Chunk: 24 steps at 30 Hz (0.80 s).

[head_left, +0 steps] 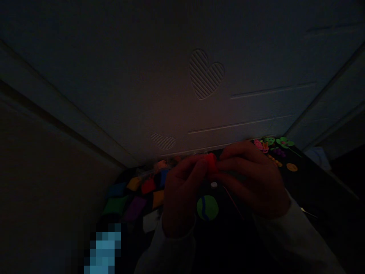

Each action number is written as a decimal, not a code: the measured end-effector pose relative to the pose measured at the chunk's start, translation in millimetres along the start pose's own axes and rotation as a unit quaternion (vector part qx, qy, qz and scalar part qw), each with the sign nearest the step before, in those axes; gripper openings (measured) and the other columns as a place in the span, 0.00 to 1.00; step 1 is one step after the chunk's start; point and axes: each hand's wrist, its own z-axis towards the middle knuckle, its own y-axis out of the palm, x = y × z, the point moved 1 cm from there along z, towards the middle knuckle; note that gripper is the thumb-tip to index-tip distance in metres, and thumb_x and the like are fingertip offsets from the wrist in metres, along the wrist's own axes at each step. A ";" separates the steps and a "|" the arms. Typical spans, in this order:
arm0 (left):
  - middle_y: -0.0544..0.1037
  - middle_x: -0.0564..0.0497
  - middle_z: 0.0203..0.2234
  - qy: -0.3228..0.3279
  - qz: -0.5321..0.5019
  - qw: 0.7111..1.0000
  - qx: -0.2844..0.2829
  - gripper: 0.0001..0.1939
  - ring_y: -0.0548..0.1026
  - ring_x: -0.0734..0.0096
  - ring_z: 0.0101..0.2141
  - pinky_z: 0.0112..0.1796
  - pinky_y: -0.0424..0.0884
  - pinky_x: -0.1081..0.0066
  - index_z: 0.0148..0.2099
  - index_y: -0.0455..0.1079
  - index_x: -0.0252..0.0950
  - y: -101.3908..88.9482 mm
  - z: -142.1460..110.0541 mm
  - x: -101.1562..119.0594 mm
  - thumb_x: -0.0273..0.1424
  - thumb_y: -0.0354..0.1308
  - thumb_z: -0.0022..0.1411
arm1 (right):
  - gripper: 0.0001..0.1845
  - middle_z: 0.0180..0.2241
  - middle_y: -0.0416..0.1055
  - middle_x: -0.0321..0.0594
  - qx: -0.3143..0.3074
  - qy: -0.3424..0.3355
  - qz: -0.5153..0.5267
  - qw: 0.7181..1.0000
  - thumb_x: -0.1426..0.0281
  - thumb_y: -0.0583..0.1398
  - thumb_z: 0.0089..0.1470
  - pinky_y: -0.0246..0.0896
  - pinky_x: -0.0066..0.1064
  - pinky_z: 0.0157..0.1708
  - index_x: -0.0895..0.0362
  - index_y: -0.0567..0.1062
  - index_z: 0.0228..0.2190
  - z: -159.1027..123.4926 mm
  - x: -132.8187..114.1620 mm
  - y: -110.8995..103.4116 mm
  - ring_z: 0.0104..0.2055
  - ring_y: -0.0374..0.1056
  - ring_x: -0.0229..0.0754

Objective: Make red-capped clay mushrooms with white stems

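A lump of bright red modelling clay (pixel 211 163) is held up between my two hands above the dark table. My left hand (pixel 182 190) pinches its left side between thumb and fingers. From the right, the fingers of my right hand (pixel 253 179) close on the same lump. Below them lies a flat green disc (pixel 212 208) with a wavy blue stripe. A small white piece (pixel 213 185) rests just above the disc, and a thin reddish stick (pixel 232 201) slants beside it. The dim light hides the fingertips' finer detail.
Several coloured clay packs, among them a green pack (pixel 115 206) and a purple pack (pixel 135 207), lie at left. Shaped pieces, including a green flower (pixel 285 142) and an orange disc (pixel 292 167), sit at back right. A pale panel (pixel 171 95) with embossed hearts rises behind.
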 end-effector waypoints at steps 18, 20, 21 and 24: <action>0.81 0.54 0.29 0.020 0.011 0.999 0.037 0.05 0.76 0.76 0.31 0.31 0.71 0.80 0.34 0.77 0.40 -0.7 2.3 1.7 0.35 0.62 0.56 | 0.06 0.32 0.71 0.40 -0.006 0.018 0.019 1.000 0.68 0.63 0.51 0.65 0.32 0.33 0.59 0.76 0.30 -0.9 0.0 1.0 0.34 0.68 0.38; 0.80 0.54 0.29 0.015 0.023 0.999 0.038 0.05 0.76 0.76 0.30 0.30 0.71 0.80 0.34 0.76 0.40 -0.9 2.3 2.6 0.34 0.61 0.57 | 0.08 0.32 0.71 0.40 -0.011 0.017 0.019 1.000 0.66 0.64 0.50 0.65 0.33 0.33 0.59 0.76 0.32 -0.6 0.0 1.4 0.35 0.68 0.38; 0.80 0.54 0.28 0.014 0.026 0.999 0.037 0.05 0.76 0.76 0.30 0.30 0.71 0.79 0.33 0.76 0.40 -1.0 2.3 3.0 0.33 0.60 0.58 | 0.10 0.33 0.71 0.40 -0.013 0.017 0.018 1.000 0.65 0.64 0.50 0.65 0.33 0.34 0.59 0.76 0.33 -0.5 0.1 1.8 0.35 0.68 0.39; 0.80 0.55 0.28 0.021 0.029 0.999 0.030 0.05 0.76 0.75 0.30 0.31 0.71 0.79 0.33 0.76 0.40 -1.4 2.0 3.0 0.33 0.59 0.59 | 0.10 0.34 0.71 0.41 -0.016 0.014 0.014 1.000 0.66 0.65 0.50 0.66 0.34 0.34 0.58 0.76 0.34 -0.9 0.9 3.0 0.36 0.69 0.39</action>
